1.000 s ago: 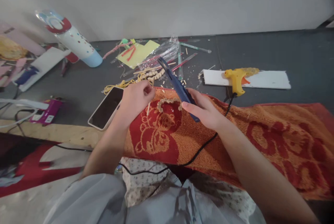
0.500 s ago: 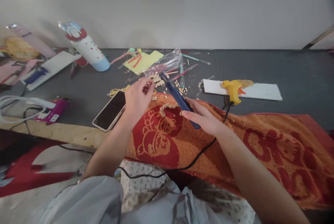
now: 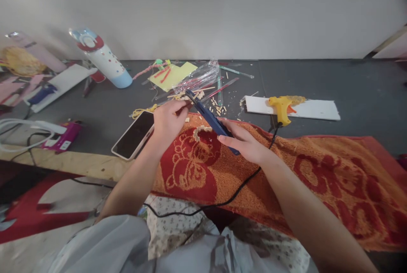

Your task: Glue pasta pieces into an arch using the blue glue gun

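My right hand (image 3: 243, 140) is wrapped round a long dark blue tool (image 3: 210, 118), whose far end reaches up and left to my left fingertips. My left hand (image 3: 170, 120) is pinched on a thin wooden stick (image 3: 190, 102), mostly hidden by the fingers and the tool's tip. Beneath the tool, a curved string of small pale pieces (image 3: 199, 130) lies on the orange and red towel (image 3: 244, 179). Several small cut wooden pieces (image 3: 218, 107) are scattered on the dark table just beyond.
A white-edged phone (image 3: 132, 135) lies left of my left hand. A yellow glue gun (image 3: 282, 110) rests on a white board (image 3: 321, 110) at right, its black cable crossing the towel. A spotted bottle (image 3: 106, 61) stands at back left, near yellow paper (image 3: 178, 73).
The blue tool's tip has shifted left and now overlaps the stick at my left fingertips. My right hand has moved slightly left with it. The whole view has shifted a little.
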Demonstrator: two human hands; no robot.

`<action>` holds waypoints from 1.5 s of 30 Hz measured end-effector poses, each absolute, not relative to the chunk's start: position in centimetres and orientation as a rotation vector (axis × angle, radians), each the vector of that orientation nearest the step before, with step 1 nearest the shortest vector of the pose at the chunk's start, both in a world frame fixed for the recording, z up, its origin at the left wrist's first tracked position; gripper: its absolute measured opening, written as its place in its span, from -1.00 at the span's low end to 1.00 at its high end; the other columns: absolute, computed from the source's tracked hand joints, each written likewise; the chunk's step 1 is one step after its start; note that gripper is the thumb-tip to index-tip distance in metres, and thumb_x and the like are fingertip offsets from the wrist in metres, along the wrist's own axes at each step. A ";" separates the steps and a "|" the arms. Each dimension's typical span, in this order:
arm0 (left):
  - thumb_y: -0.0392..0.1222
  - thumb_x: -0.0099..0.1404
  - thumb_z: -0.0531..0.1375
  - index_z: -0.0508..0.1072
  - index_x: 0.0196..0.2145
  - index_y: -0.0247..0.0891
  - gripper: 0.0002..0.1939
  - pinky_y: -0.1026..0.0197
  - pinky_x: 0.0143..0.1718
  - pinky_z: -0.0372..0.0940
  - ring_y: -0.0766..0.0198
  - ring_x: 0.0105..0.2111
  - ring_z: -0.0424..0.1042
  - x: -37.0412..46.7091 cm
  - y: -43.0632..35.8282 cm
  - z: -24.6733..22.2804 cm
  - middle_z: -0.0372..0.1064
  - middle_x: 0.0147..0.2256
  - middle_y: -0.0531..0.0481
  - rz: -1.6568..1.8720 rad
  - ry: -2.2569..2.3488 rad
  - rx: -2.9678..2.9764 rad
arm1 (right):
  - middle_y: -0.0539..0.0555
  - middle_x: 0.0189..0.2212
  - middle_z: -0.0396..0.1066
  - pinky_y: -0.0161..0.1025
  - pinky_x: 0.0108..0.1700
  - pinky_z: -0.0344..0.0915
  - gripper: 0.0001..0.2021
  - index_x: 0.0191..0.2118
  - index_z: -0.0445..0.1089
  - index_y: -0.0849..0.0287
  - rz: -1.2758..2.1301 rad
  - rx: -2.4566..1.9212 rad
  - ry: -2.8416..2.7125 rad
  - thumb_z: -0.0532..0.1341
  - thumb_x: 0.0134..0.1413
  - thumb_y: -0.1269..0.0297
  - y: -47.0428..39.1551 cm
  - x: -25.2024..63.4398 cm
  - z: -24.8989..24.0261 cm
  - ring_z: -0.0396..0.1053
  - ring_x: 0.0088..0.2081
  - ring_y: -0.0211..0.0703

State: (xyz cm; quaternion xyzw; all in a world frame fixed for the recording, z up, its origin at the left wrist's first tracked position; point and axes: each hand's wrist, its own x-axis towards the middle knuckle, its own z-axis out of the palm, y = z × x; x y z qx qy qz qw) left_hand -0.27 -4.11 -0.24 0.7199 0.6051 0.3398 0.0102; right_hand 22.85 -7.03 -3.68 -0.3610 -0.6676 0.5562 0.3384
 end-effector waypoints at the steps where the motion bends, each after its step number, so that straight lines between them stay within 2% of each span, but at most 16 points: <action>1: -0.28 0.26 0.13 0.60 -0.34 -0.19 -0.79 0.23 -0.24 0.33 0.24 -0.30 0.51 -0.3 -4.1 -0.3 0.59 -0.31 -0.01 1.061 1.888 2.249 | 0.15 0.21 0.34 0.03 0.34 0.07 -0.36 0.25 0.27 0.11 1.443 -0.937 -1.744 0.21 0.13 -0.11 -7.0 22.9 -3.7 0.25 0.24 0.05; 7: -0.29 0.26 0.13 0.60 -0.34 -0.18 -0.78 0.23 -0.22 0.34 0.23 -0.27 0.52 -0.5 -4.0 -0.4 0.59 -0.32 0.00 1.076 1.889 2.283 | 0.13 0.21 0.34 0.08 0.34 0.05 -0.38 0.24 0.29 0.07 1.420 -0.963 -1.750 0.20 0.14 -0.12 -6.8 22.9 -3.7 0.24 0.26 0.08; 17: -0.32 0.26 0.14 0.60 -0.33 -0.16 -0.78 0.22 -0.21 0.35 0.23 -0.26 0.53 -0.6 -3.8 -0.7 0.59 -0.31 0.00 1.062 1.891 2.300 | 0.15 0.26 0.29 0.10 0.36 -0.03 -0.40 0.25 0.26 0.11 1.400 -1.004 -1.768 0.17 0.17 -0.07 -6.6 22.8 -4.3 0.19 0.29 0.08; 31: -0.24 0.28 0.09 0.48 -0.54 -0.19 -0.73 0.23 -0.33 0.27 0.24 -0.39 0.45 -0.6 -3.5 -0.8 0.46 -0.48 -0.02 0.958 1.749 2.400 | 0.13 0.13 0.42 0.04 0.29 0.11 -0.45 0.18 0.33 0.11 1.438 -0.960 -1.750 0.17 0.16 -0.08 -6.7 22.8 -4.2 0.30 0.19 0.05; 45: -0.27 0.27 0.07 0.49 -0.48 -0.19 -0.76 0.21 -0.27 0.30 0.23 -0.35 0.46 -0.6 -3.9 -0.5 0.50 -0.42 -0.03 1.022 1.791 2.355 | 0.13 0.14 0.43 0.06 0.29 0.13 -0.40 0.17 0.37 0.11 1.377 -0.958 -1.730 0.23 0.10 -0.12 -6.4 22.9 -4.5 0.34 0.18 0.07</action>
